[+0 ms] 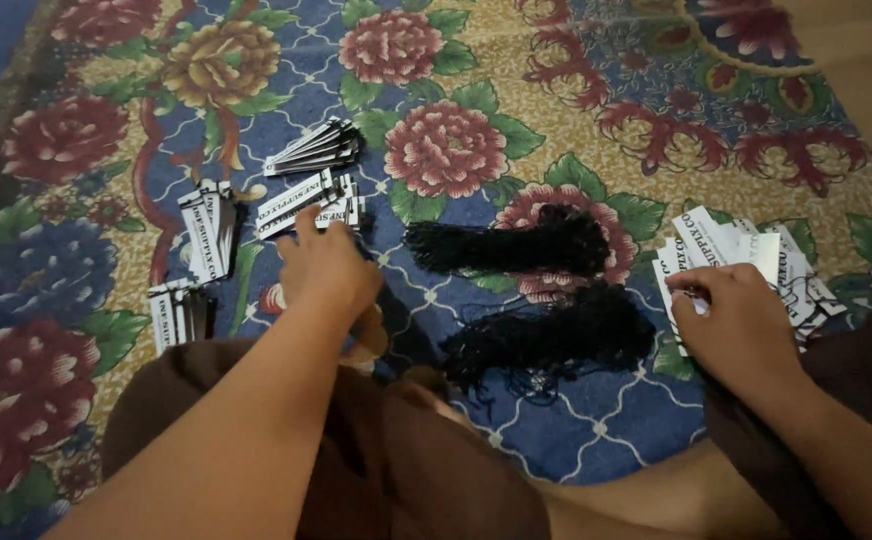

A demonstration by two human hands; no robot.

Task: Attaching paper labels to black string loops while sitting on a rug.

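Observation:
My left hand (324, 268) rests on the near edge of a fanned stack of white printed tags (308, 200), fingers curled on a tag. My right hand (741, 318) pinches a tag at the left edge of a loose pile of white tags (746, 250) on the right. Between the hands lie two bundles of black strings, one farther (516, 245) and one nearer (556, 335).
More tag stacks lie on the flowered carpet (476, 60): one at top (318, 147), one at left (208, 228), one lower left (178, 312). My knees in brown cloth (396, 470) fill the bottom of the view.

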